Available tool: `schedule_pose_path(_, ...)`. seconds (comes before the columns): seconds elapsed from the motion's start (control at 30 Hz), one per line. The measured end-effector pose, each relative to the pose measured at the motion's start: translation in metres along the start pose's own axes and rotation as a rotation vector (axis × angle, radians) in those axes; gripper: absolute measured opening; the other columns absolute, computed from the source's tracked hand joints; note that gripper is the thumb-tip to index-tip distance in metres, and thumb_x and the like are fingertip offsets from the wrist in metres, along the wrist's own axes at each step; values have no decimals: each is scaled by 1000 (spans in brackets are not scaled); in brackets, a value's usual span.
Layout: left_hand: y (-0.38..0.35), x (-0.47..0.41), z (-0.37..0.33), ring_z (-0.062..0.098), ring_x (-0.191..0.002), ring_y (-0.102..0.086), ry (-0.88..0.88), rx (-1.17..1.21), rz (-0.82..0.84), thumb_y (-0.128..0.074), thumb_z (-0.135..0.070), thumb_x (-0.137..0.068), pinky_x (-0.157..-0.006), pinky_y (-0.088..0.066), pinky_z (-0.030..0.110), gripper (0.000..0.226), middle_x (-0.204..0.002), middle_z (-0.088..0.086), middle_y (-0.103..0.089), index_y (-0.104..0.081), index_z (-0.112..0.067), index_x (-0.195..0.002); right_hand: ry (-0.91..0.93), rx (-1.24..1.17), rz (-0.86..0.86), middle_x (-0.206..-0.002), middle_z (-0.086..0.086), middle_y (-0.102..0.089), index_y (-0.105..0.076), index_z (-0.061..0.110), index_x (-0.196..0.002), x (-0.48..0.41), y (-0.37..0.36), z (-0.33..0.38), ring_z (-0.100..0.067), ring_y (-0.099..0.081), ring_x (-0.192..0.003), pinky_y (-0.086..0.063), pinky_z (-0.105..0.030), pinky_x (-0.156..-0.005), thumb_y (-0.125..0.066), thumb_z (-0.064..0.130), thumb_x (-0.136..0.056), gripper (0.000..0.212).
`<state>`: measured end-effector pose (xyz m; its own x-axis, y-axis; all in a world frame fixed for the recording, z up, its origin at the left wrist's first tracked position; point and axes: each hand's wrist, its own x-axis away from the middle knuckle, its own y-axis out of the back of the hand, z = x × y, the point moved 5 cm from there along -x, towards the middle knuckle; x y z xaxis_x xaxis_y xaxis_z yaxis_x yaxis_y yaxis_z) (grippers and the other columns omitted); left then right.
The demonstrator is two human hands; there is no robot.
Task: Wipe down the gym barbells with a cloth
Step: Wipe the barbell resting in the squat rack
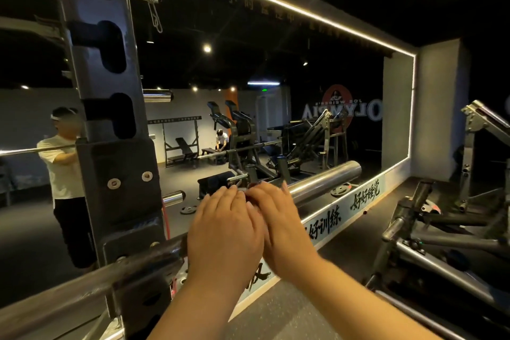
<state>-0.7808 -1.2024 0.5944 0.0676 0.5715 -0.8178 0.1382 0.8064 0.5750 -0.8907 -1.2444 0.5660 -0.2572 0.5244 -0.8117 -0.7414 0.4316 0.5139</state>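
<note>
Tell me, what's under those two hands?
The barbell shaft enters from the left and its chrome sleeve emerges on the right. The left hand and right hand cover the junction; any cloth there is hidden.

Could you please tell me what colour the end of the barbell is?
Shiny silver: the barbell sleeve shows best in the head view.

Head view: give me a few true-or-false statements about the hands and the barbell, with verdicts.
1. The left hand and the right hand both rest on the barbell, near its sleeve. True.
2. Weight plates are loaded on the sleeve. False: the sleeve is bare.
3. A mirror covers the wall ahead. True.
4. The hands hold the bar far apart. False: they overlap, just right of the rack upright.
</note>
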Motion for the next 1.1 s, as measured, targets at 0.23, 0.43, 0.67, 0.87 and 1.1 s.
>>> schedule_pose_path(0.23,-8,-1,-3,28,-118,-67,-35,-48,-40,-34,-34,-98,-103,-49,49,52,-119,10,-74,-76,-9,-114,-20,162,164,-132,17,-55,-56,29,-129,-21,12,-22,3,-42,-133,-3,-46,-128,-20,39,-108,43)
schedule_pose_path(0.43,-11,0,-2,29,-119,-66,-39,-71,-7,-31,-36,-99,-106,-47,50,55,-123,13,-71,-73,-7,-120,-194,97,-25,-152,16,-37,-45,28,-146,2,11,-37,-1,-13,-152,-8,-36,-128,-24,40,-110,44)
schedule_pose_path(0.67,-11,0,-5,27,-119,-66,-19,-41,47,-36,-33,-99,-111,-45,48,50,-125,13,-71,-72,-6,-122,-201,213,154,-122,20,-54,-56,34,-121,-25,20,-47,3,-45,-126,3,-50,-126,-20,41,-108,39)
schedule_pose_path(0.87,-5,1,-5,28,-115,-68,-5,-16,56,-33,-34,-98,-105,-50,50,53,-123,13,-72,-73,-6,-120,-166,129,67,-133,16,-51,-57,30,-132,-17,15,-36,0,-40,-132,-11,-52,-126,-30,39,-108,37)
schedule_pose_path(1.1,-1,-3,-8,23,-111,-69,-6,19,118,-38,-31,-101,-105,-50,48,43,-119,7,-73,-74,-12,-117,-122,135,91,-138,18,-47,-51,33,-138,-12,18,-53,3,-34,-139,-4,-50,-127,-24,44,-108,42)
